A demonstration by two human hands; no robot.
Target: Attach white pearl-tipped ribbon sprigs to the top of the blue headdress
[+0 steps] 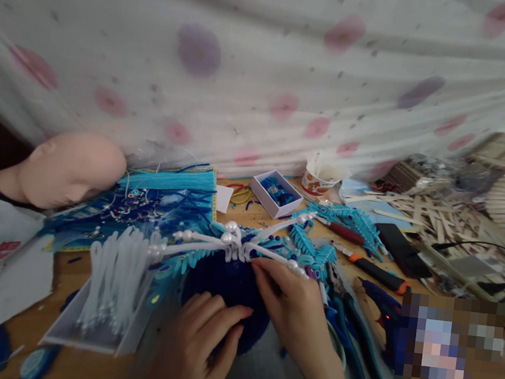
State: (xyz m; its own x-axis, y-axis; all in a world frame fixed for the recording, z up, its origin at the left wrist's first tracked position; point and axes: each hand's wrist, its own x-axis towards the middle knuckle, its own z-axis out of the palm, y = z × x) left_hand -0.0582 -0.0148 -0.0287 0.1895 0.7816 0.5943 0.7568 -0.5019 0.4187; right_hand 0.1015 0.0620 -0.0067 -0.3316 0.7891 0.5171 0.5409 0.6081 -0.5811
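1. At the far edge of the blue disc (227, 276) stands the white beaded ornament (230, 239), its pearl-tipped cords spreading to both sides.
2. Over the near part of the blue disc lies the left hand (206, 333), fingers bent, with a narrow gap between thumb and forefinger; whether it grips the disc I cannot tell.
3. At the right side of the blue disc is the right hand (295, 298), its fingertips drawn close together by the ornament's foot; whether they pinch a cord I cannot tell.
4. Left of the blue disc, a clear tray of white cords (117, 280) sits on the bench (72, 271); farther left and beyond lie blue tassels (171, 183) and a dummy head (81, 170).
5. Beyond the blue disc are a small white box (265, 202) with blue pieces inside, and a paper cup (317, 185).
6. Right of the blue disc lie pliers (357, 329), a knife (377, 271), a glue gun (379, 301) and a phone (403, 250); well beyond these are wooden sticks (431, 219).
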